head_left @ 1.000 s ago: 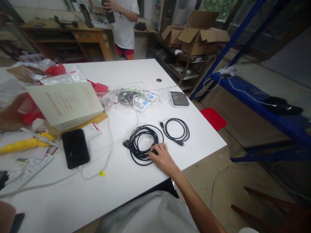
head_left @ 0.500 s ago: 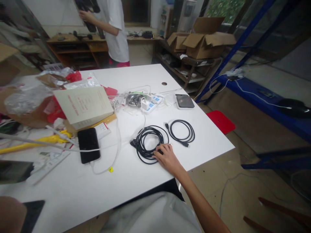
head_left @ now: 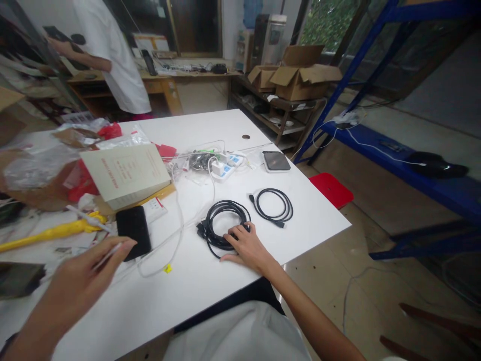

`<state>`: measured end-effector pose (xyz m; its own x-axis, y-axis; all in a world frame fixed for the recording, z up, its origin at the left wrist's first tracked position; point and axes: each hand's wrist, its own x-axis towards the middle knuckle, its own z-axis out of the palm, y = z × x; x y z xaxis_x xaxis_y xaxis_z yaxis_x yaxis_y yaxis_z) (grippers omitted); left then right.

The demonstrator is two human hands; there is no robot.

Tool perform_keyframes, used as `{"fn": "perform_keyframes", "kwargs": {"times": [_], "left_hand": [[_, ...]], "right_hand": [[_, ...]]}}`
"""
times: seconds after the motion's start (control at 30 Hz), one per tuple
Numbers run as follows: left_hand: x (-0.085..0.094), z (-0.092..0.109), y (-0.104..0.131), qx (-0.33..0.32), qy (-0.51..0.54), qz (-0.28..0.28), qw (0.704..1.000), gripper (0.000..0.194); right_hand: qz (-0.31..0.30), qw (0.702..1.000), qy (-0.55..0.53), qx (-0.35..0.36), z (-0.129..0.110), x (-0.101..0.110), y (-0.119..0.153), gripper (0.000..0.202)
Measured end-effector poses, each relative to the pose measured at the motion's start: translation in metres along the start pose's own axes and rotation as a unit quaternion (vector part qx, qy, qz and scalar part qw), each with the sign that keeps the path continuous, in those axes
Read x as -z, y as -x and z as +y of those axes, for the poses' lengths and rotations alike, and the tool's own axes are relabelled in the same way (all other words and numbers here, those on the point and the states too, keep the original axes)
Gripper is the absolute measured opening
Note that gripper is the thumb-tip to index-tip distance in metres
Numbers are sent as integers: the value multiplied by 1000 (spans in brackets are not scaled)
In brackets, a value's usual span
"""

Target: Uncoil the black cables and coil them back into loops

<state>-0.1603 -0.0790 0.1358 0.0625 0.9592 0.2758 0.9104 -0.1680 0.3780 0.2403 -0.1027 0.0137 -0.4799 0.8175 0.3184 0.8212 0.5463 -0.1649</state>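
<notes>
On the white table, a large coil of black cable lies with its plugs at its left side. My right hand rests on the coil's right edge, fingers spread and thumb stretched out to the left. A smaller coil of black cable lies to the right, apart from my hand. At the lower left, my left hand is raised over the table, thumb and fingers closed on a thin white cable. Just beyond its fingertips lies a black phone.
A booklet, plastic bags and a yellow object crowd the left side. Farther back are a power strip and a flat black-topped device. A person in white stands beyond the table.
My left hand has come in from the lower left, closed on the white cable, which no longer crosses the phone. My right thumb has spread outward. The other person appears farther left.
</notes>
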Motion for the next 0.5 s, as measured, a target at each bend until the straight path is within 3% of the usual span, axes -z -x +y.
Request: {"fn": "perform_keyframes", "kwargs": {"times": [0.1, 0.2, 0.33, 0.5], "left_hand": [[-26, -25, 18, 56, 11, -88, 995, 52], [-49, -47, 54, 106, -1, -120, 987, 39], [-82, -54, 88, 81, 15, -57, 995, 30], [-110, -41, 94, -1, 30, 7, 1000, 31]], "right_hand": [[2, 1000, 3, -9, -6, 0, 3, 89], [3, 999, 31, -17, -10, -1, 12, 77], [5, 997, 74, -8, -3, -1, 24, 51], [-4, 996, 92, -13, 14, 8, 27, 41]]}}
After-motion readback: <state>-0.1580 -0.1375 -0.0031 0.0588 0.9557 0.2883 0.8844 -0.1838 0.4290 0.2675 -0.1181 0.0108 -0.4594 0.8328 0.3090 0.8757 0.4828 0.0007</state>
